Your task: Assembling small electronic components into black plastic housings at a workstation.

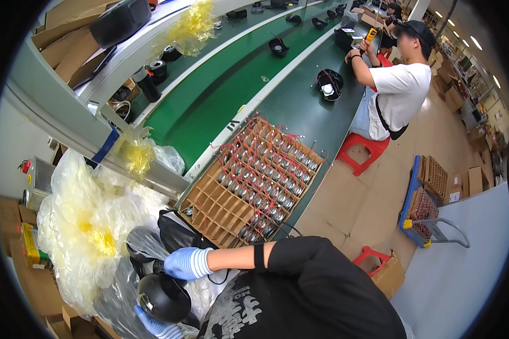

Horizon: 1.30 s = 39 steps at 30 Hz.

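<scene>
We find the black domed housing (pixel 164 298) off the near end of the bench (pixel 300 113), beside translucent plastic bags (pixel 76 226). The gloved left hand (pixel 155 326) is cupped around its lower side. The gloved right hand (pixel 188 264) bends in at its upper side; its fingertips are hidden, so we cannot tell its hold. A partitioned cardboard tray (pixel 218 210) occupies the bench's near end.

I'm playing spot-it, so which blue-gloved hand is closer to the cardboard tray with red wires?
Right. In view, the right hand is just below the cardboard tray; the left hand is farther down, by the black shell.
</scene>
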### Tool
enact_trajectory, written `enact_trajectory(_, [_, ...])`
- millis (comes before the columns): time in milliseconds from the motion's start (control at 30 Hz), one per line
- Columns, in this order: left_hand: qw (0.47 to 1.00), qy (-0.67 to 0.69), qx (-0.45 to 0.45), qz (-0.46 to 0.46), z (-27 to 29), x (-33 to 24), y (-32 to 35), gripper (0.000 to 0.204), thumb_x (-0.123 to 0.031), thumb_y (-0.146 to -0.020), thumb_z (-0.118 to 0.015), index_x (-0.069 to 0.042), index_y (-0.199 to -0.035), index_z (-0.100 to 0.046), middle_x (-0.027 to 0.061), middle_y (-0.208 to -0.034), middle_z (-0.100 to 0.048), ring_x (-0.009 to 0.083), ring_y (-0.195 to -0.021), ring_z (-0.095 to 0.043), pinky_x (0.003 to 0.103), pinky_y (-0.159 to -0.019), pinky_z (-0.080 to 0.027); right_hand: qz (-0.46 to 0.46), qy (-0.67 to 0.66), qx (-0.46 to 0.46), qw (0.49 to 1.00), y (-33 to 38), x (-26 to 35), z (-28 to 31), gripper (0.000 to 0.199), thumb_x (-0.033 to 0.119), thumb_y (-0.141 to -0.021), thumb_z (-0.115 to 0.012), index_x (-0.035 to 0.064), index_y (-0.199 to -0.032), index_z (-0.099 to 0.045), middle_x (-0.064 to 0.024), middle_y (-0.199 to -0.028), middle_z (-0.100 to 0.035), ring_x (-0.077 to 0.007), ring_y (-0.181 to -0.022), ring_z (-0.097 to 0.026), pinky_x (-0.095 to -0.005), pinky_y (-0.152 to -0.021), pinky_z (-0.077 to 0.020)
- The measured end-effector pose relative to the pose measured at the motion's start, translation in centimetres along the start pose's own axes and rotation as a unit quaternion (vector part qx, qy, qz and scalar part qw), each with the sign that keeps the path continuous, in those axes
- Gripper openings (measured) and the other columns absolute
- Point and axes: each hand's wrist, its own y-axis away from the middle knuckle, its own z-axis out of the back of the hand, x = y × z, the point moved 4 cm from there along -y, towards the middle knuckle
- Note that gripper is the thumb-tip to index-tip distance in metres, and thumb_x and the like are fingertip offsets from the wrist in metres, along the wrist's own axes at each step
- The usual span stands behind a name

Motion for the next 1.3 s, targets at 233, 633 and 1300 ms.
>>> enact_trajectory(233, [0.988,-0.106,0.099,-0.049,0.8,2.6,-2.9,0.061,-0.048,-0.088,-0.046,-0.002,-0.127,-0.044,0.0152,-0.124,-0.051,0.0289,-0.112,-0.049,0.041,-0.103,-0.034,0.162,-0.55,-0.045,0.818,1.9,1.5,1.1,0.091,0.038,-0.071,-0.077,0.0017,-0.138,-0.028,-0.0105,-0.136,-0.039,-0.0173,-0.126,-0.032,-0.0328,-0.107,-0.0234])
enact_trajectory(633, [0.942,-0.205,0.031,-0.262,0.4,3.4,-1.3,0.05,-0.03,-0.095,-0.036,-0.002,-0.137,-0.032,0.0196,-0.139,-0.034,0.0299,-0.124,-0.039,0.043,-0.104,-0.033,0.11,-0.695,-0.068,0.707,1.5,1.4,0.2,0.093,0.043,-0.075,-0.071,0.0008,-0.141,-0.021,-0.0093,-0.136,-0.039,-0.018,-0.125,-0.035,-0.0325,-0.106,-0.0262])
enact_trajectory(1300, [0.932,-0.187,0.09,-0.296,-9.7,-2.0,3.5,0.047,-0.039,-0.093,-0.045,0.002,-0.116,-0.052,0.0125,-0.118,-0.052,0.0217,-0.11,-0.049,0.032,-0.097,-0.035,-0.039,-0.324,-0.176,0.929,6.0,2.6,5.0,0.041,0.012,-0.083,-0.061,-0.0004,-0.12,-0.049,-0.009,-0.102,-0.062,-0.0144,-0.093,-0.059,-0.0284,-0.082,-0.0475])
